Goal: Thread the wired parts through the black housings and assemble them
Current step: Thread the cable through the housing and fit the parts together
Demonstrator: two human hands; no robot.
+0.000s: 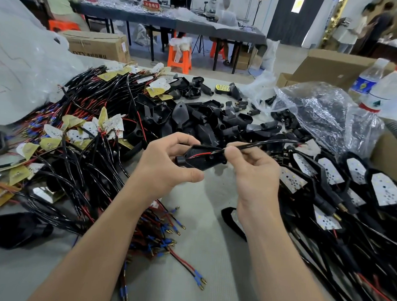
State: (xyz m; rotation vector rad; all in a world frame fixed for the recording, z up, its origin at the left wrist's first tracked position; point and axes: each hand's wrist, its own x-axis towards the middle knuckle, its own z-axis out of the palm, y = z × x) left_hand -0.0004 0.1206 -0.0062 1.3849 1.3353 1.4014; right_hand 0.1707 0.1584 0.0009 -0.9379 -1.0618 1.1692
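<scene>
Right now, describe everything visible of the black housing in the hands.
The black housing looks like moulded plastic: a tapered open shell with a round collar at its left end, open side up. The left hand grips it above the grey table; a red-and-black wire runs through it and out rightward, pinched by the right hand.

Long grey tables (198, 27) run across the top of the frame, with orange stools (179, 58) beneath. A cardboard box (97, 44) sits upper left and a dark door (287, 17) upper right, on a pale floor (288, 58).
</scene>
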